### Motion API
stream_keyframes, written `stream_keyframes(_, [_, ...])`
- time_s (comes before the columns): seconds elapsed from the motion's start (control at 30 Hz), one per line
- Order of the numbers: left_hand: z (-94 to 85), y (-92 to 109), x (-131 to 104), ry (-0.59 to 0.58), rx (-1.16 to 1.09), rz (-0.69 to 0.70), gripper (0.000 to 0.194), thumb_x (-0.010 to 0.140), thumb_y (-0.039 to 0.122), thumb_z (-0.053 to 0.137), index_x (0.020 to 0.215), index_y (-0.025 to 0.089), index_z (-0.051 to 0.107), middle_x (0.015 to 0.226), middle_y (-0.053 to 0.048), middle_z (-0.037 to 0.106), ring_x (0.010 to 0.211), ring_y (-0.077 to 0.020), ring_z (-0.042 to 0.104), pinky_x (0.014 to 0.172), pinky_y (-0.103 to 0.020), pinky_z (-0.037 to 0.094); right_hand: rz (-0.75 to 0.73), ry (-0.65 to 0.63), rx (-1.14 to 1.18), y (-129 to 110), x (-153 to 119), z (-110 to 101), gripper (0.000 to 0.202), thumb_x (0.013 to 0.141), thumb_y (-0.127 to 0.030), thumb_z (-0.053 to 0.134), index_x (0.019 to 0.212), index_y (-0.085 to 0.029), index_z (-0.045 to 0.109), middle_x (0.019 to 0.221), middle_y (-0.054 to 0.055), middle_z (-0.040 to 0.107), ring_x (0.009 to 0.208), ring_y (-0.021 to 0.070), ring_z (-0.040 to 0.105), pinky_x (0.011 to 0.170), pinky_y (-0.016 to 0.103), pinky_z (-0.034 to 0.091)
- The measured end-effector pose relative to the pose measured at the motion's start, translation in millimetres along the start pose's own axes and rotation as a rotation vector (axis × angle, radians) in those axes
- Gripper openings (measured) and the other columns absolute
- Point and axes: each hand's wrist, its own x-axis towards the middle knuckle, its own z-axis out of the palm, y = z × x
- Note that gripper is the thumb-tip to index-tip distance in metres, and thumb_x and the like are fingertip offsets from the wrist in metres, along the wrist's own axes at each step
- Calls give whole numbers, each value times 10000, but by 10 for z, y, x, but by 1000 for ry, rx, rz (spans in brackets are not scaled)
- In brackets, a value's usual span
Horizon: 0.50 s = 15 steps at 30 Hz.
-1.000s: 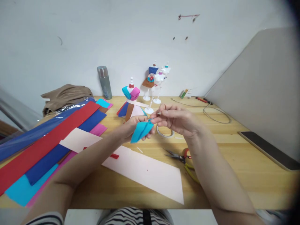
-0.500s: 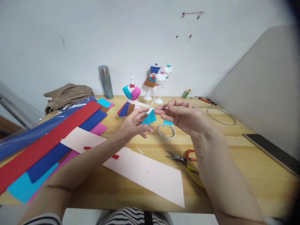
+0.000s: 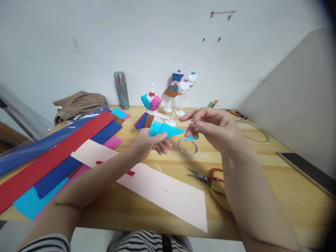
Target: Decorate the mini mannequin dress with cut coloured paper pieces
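Pinching the turquoise piece (image 3: pixel 173 130) at mid-frame, the left hand (image 3: pixel 156 140) has its thumb on top and fingers beneath. I judge the piece light, soft and quick to crease, so I'd favour a gentle hold at its wide middle, leaving the pointed end free. Right of centre, the right hand (image 3: pixel 213 122) pinches a thin white sliver (image 3: pixel 192 123); I cannot tell whether its fingers touch that point. Below the hands I see a tape ring (image 3: pixel 180 148), with scissors (image 3: pixel 207 180) lower right, partly behind the forearm. A dressed mannequin (image 3: pixel 151 102) just beyond the left hand crowds forward reach.
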Motion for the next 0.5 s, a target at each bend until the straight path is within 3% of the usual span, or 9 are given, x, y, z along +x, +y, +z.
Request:
stream_keyframes(0.2, [-39,19,-18,-128,2,-97,383,669,418,846,786,101,665,662,-57,696,471,-110,619,433,-198,437,-78,-170,-117,23,3,-21,237,811,-425,781,766,-217,674,914,49,745,571,118,639,528,279,546])
stream_keyframes(0.4, [-64,2,-31,-205,44,-139,386,677,442,838,740,102,667,680,-64,700,491,-100,608,449,-199,420,-84,-70,-189,98,37,-56,253,776,-483,795,742,-254,693,926,42,752,571,115,594,559,289,550])
stream_keyframes(0.5, [-77,-9,-18,-236,81,-146,396,655,463,836,720,115,658,660,-53,690,483,-99,596,451,-201,415,-96,-78,-203,126,35,-103,232,762,-474,806,745,-262,715,977,47,765,641,138,630,621,306,571])
